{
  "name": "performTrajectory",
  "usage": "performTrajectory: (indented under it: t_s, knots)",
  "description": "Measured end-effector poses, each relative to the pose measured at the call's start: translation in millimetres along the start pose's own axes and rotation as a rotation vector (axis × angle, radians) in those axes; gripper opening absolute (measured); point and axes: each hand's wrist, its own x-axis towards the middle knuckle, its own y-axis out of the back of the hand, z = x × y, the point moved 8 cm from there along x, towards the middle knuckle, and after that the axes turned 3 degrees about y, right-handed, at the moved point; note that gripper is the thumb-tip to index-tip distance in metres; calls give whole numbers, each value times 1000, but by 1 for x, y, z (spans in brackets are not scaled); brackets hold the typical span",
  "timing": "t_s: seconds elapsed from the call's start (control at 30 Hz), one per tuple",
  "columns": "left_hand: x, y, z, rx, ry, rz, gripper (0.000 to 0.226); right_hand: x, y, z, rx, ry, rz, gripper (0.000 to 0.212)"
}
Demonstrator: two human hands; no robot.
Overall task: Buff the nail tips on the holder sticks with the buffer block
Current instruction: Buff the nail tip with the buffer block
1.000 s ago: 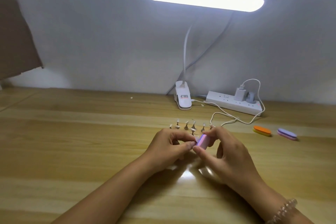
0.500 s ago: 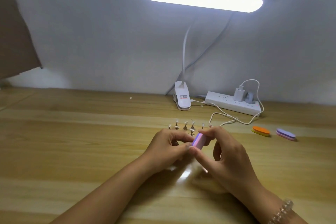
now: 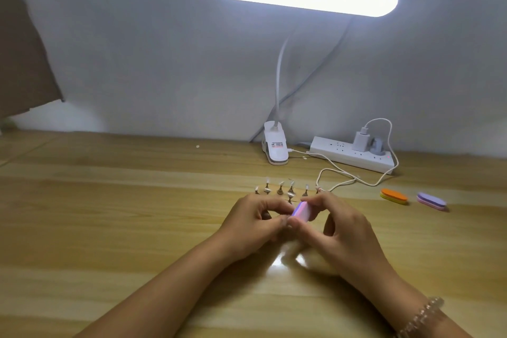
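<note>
My right hand [image 3: 337, 230] grips a pink and purple buffer block [image 3: 303, 211] between thumb and fingers above the wooden table [image 3: 109, 228]. My left hand [image 3: 252, 221] has its fingers curled and pinches a holder stick right beside the block; the stick and its nail tip are hidden by the fingers. The block's end meets my left fingertips. Several more holder sticks with clear nail tips [image 3: 285, 189] stand in a row on the table just beyond my hands.
An orange buffer [image 3: 394, 196] and a purple buffer [image 3: 431, 201] lie at the right. A white clip lamp base [image 3: 275, 147], a power strip [image 3: 352, 155] with a charger and a looping white cable [image 3: 345, 180] sit at the back by the wall.
The buffer block in my right hand has shifted slightly, sliding against the tip in my left fingers. Both hands stay in the same spot.
</note>
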Motion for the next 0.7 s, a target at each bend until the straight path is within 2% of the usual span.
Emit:
performTrajectory:
  t_s: [0.13,0.23,0.3,0.37,0.43,0.53,0.6,0.7]
  knots:
    - [0,-2,1,-10,-5,-18,10,1,9,3,25,-6,93,35]
    - [-1,-2,2,-8,-19,-26,19,-2,-2,-10,-47,64,1,37]
    - [0,0,4,-36,-35,-16,19,0,-1,-3,-62,21,-9,33]
    - [-1,0,5,-58,-55,-10,19,2,9,5,-50,-19,65,36]
    - [-1,-2,7,-37,-74,-26,19,1,13,-3,-55,22,112,44]
    - [-2,-5,9,-4,-101,-48,30,-3,0,-17,-130,101,16,42]
    - [-1,-2,6,-13,-83,-26,25,-1,0,-5,-140,30,-8,38]
    - [-2,-1,6,-13,-78,-16,14,0,8,0,-124,-6,71,38]
